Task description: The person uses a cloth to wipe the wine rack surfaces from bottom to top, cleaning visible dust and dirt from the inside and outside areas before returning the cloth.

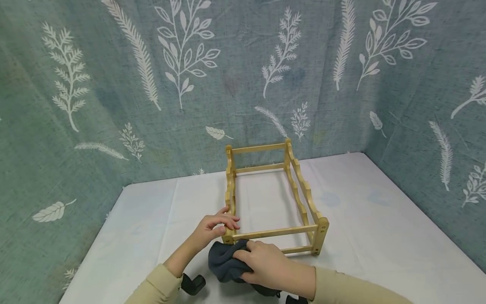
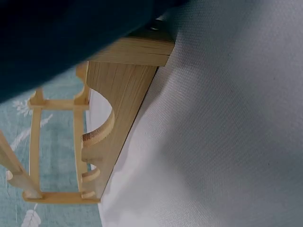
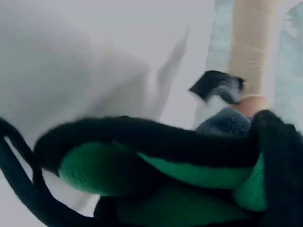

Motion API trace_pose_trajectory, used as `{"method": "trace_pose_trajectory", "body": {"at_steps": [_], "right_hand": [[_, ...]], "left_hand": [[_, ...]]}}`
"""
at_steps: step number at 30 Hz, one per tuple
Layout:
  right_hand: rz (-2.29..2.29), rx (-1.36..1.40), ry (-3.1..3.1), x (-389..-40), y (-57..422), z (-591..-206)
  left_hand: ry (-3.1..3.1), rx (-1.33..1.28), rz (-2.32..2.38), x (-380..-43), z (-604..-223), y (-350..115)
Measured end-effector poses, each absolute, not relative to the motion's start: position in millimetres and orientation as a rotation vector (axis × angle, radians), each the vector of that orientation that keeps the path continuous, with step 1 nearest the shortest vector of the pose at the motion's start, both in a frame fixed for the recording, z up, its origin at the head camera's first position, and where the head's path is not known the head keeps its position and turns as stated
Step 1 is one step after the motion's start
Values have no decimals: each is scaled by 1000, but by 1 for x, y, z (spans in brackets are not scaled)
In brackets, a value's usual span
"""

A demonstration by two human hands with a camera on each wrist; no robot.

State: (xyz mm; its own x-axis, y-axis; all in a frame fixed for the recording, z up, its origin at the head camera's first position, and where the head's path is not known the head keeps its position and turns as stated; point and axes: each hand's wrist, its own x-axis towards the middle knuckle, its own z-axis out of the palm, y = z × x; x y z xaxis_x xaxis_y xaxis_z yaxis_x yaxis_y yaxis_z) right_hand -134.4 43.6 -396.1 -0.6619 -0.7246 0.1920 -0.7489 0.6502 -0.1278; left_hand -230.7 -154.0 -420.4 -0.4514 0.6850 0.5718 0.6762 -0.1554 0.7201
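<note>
A light wooden rack point(image 1: 274, 232) with scalloped side rails lies lengthwise on the white-covered table. My left hand point(image 1: 212, 223) holds its near left corner, fingers over the side rail and thumb on the near side. In my right hand point(image 1: 267, 264) is a bunched dark cloth point(image 1: 225, 262), pressed close against the near end of the rack, just below that corner. Seen from the right wrist, the cloth point(image 3: 104, 168) shows green inner folds and a dark edge. Dark fabric point(image 2: 71, 38) covers the upper left of the left wrist view, overlapping the rack's end point(image 2: 125, 85).
Black wrist devices point(image 1: 193, 285) show by both sleeves. White table surface point(image 1: 364, 202) stretches to either side of the rack. A blue-green curtain point(image 1: 243, 84) with white leaf prints stands behind and along the sides, close to the rack's far end.
</note>
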Motion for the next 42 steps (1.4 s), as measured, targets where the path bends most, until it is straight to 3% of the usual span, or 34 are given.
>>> {"method": "trace_pose_trajectory", "body": {"at_steps": [11, 21, 32, 42], "right_hand": [[77, 1285, -2884, -141, 38, -420], [253, 1406, -2535, -120, 45, -382], [222, 1117, -2557, -127, 72, -372], [94, 800, -2628, -111, 148, -369]], "left_hand": [[2039, 1616, 1739, -229, -419, -153], [2070, 1643, 1727, -229, -420, -156], [2051, 1603, 1728, -228, -417, -153], [2046, 1627, 1740, -228, -419, -152]]}}
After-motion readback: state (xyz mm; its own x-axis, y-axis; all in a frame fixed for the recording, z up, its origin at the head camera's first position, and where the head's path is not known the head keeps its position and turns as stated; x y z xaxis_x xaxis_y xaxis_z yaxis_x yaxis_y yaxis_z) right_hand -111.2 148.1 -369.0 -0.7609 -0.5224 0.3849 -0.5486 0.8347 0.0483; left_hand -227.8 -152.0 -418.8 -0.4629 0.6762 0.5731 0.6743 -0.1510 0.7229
